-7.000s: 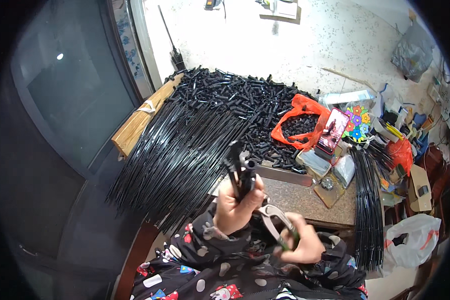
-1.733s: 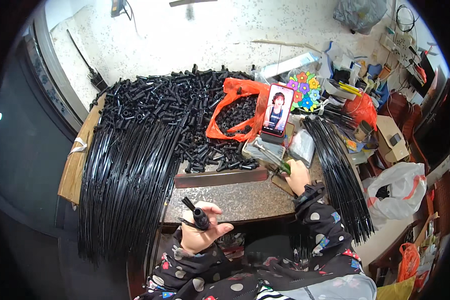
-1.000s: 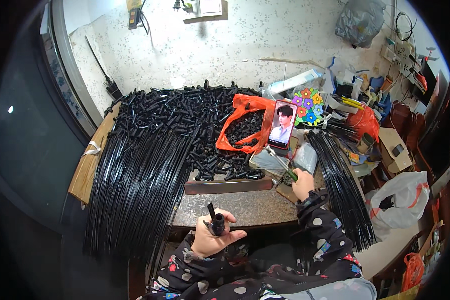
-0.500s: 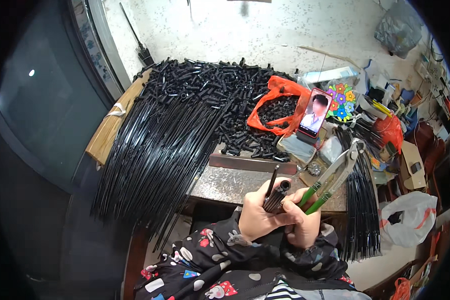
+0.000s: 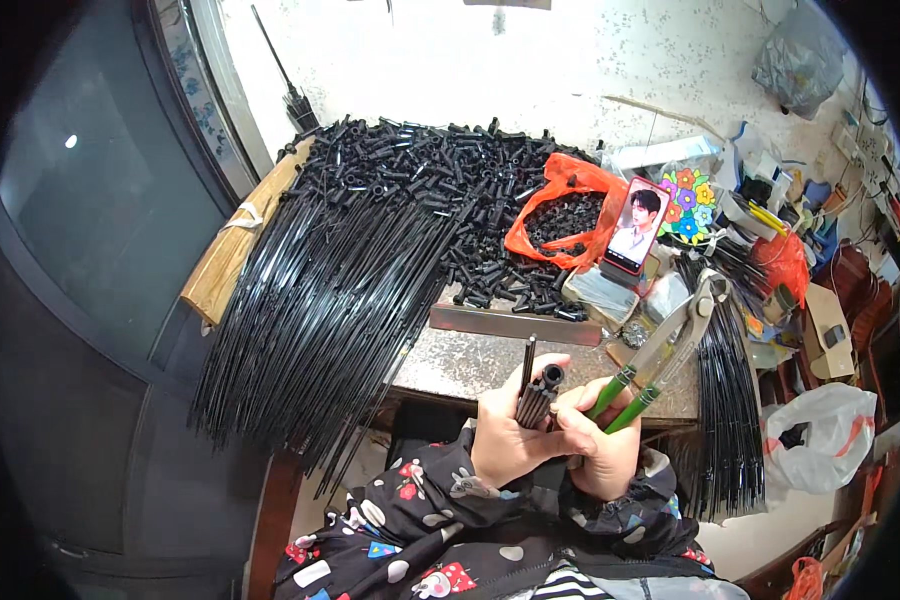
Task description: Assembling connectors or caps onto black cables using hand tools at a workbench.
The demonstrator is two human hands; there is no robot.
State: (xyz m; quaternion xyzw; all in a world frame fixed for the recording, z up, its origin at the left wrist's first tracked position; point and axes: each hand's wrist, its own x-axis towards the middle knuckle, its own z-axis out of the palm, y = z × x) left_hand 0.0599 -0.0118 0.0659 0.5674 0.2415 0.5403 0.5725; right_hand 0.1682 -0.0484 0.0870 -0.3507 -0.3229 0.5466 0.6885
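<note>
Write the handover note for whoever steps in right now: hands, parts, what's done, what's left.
Left hand: shut on a small bundle of black rods, one rod sticking up higher.
Right hand: shut on green-handled pliers, jaws pointing up and away, not on the bundle.
Stock: long black rods fanned over the table's left edge; short black tubes heaped behind; more in the orange bag.
Done: bundle gathered.
Left: pliers not yet applied.

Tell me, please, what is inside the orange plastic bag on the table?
The orange plastic bag lies open and holds short black tube pieces, like those in the big pile beside it. Its folds cover the lower part, so how deep they go is hidden.
</note>
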